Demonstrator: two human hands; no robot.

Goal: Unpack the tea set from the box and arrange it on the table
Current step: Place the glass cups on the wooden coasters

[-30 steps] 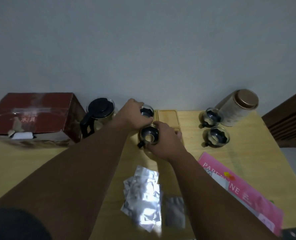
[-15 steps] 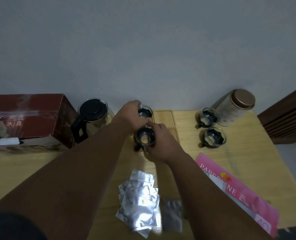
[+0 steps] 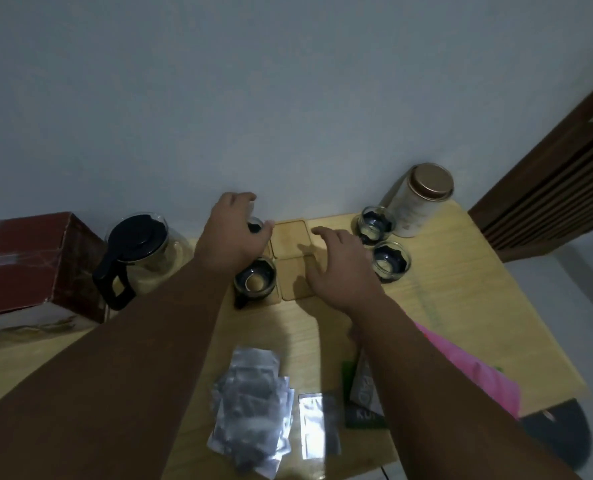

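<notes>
The box (image 3: 28,258) sits far left on the bench (image 3: 461,306), with the teapot (image 3: 139,251) beside it, already out. The left hand (image 3: 234,230) hangs with loose, parted fingers over the far-left cup (image 3: 255,226); I cannot tell whether it touches. The near-left cup (image 3: 255,280) stands just in front. The right hand (image 3: 336,265), fingers spread and holding nothing, hovers over the bare coasters (image 3: 289,235), probably meant for the two cups (image 3: 390,261) beside the tin (image 3: 418,199) at right.
</notes>
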